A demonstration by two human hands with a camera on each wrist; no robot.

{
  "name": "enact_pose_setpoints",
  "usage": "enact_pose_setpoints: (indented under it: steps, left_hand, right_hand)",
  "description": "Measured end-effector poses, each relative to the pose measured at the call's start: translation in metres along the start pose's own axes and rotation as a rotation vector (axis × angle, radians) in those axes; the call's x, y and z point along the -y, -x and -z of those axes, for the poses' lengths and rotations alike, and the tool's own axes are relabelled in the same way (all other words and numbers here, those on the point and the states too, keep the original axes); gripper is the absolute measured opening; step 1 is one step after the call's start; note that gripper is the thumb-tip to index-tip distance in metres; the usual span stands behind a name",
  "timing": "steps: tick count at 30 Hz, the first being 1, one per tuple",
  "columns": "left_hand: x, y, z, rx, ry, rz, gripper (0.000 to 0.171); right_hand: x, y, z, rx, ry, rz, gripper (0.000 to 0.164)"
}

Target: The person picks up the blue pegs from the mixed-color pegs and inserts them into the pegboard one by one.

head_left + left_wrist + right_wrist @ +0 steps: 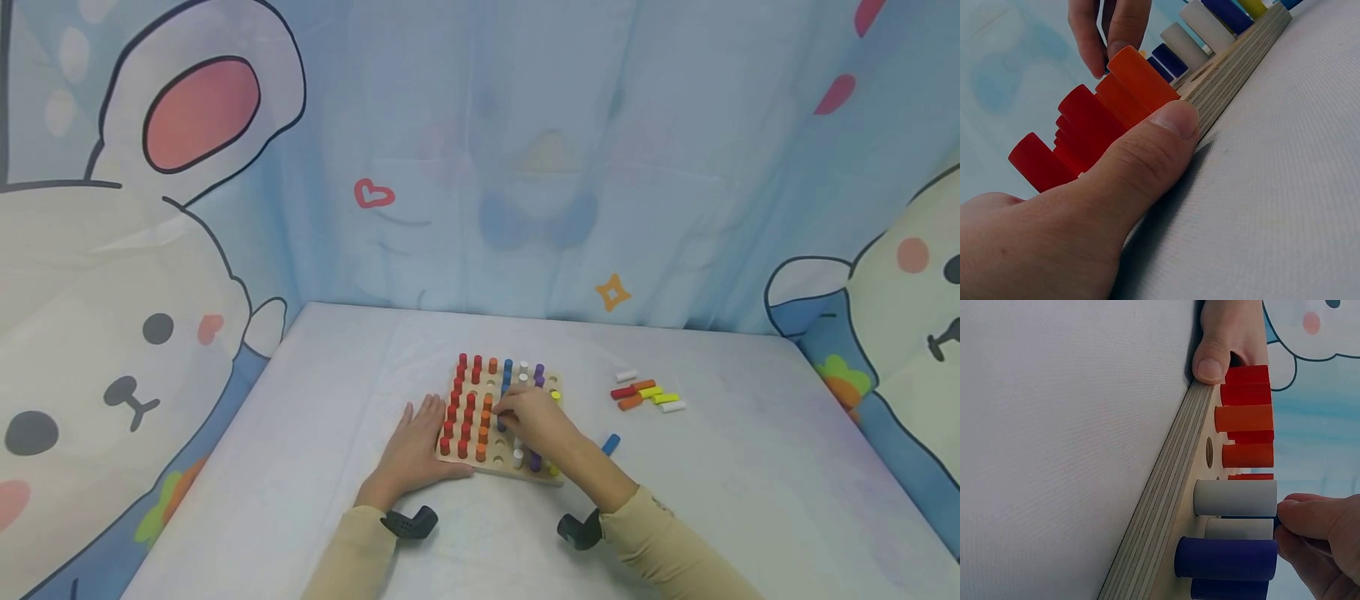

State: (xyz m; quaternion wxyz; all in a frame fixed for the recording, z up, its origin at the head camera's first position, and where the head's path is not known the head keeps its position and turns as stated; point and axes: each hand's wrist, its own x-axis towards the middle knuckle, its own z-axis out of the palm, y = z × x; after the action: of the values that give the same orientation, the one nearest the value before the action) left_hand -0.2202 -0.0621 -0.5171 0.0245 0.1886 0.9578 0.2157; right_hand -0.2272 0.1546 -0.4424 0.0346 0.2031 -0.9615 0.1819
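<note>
A wooden pegboard (525,474) stands on the table with columns of red, orange, blue, white, purple and yellow pegs. My left hand (414,451) rests along its left side, fingers straight; in the left wrist view its thumb (1141,159) presses the near edge beside the orange peg (1141,72). Over the blue column, my right hand (542,419) pinches a blue peg (502,424) between thumb and fingertips. From the right wrist, white pegs (1235,498) partly hide that blue peg and the fingertips (1304,515). An open hole (1209,452) shows in the nearest row.
Loose white, red, orange and yellow pegs (649,392) lie in a cluster right of the board. A single blue peg (611,444) lies nearer, beside the right forearm. A printed curtain (450,250) hangs behind the white table (360,358).
</note>
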Motion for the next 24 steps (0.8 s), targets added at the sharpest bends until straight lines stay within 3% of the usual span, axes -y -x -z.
enact_pose_setpoints:
  steps: [24]
  left_hand:
    - [0.0000, -0.0005, -0.0005, 0.001, 0.008, 0.006, 0.120]
  right_hand:
    - [-0.0016, 0.0010, -0.0024, 0.060, -0.016, -0.035, 0.013]
